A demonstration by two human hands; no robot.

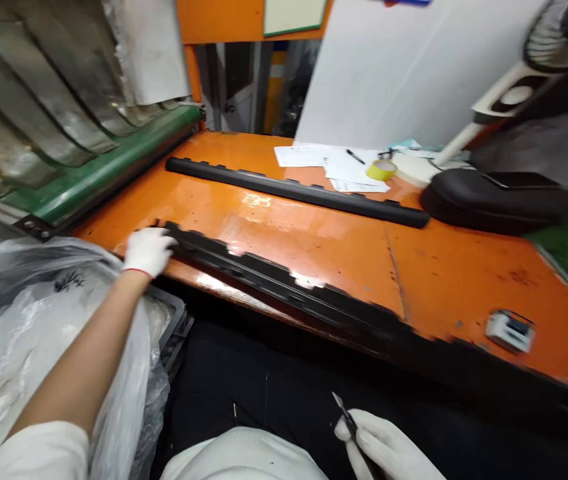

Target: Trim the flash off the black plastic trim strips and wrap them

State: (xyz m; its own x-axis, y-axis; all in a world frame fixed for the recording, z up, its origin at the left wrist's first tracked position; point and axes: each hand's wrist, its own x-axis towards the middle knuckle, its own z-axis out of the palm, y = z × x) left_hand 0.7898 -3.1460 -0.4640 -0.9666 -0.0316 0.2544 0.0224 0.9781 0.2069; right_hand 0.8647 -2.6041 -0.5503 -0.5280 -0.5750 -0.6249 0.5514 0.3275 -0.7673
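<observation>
In a white glove with a red cuff edge, my left hand [148,252] is closed on the left end of a long black notched strip [264,270]. The strip lies slantwise along the table's near edge, and its right part runs blurred toward the lower right. My right hand [389,440], also in a white glove, grips a small craft knife [345,415] above my lap, blade pointing up and left. It is apart from the strip. A second black strip [294,190] rests farther back on the orange table [324,233].
A green conveyor roller [129,160] borders the table at left, above clear plastic bags [64,333]. Papers [339,167], yellow tape [381,169] and a white fan [489,107] stand at the back. At right are a black case with a phone [519,180] and a small white device [510,331].
</observation>
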